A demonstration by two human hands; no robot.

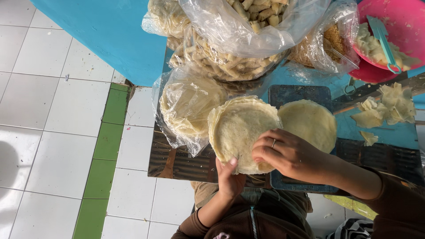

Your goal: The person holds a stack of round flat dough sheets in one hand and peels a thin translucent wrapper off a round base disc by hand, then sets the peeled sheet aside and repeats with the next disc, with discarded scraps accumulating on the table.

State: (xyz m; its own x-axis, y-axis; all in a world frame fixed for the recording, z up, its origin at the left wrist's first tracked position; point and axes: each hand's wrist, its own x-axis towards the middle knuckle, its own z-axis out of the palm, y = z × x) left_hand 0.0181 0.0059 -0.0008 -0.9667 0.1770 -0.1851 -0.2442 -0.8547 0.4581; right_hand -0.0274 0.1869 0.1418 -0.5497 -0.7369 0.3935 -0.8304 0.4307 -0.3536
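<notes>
Both hands, left hand [230, 179] and right hand [287, 155], grasp wrapper stack [239, 128] beside bagged wrappers [188, 104].

We looked down on a floor [57, 115] of white square tiles with pale grout lines, lit by soft, even daylight that threw no hard shadows. A strip of green tiles [104, 150] ran through it from the upper middle toward the lower left edge. At the far left a faint grey shadow [6, 163] lay on the white tiles. A bright blue panel [115, 31] slanted across the top, its corner meeting the green strip. To the right stood the bench [177, 161], its near edge dark, worn and reflective, its top painted blue further back [389, 132].
</notes>
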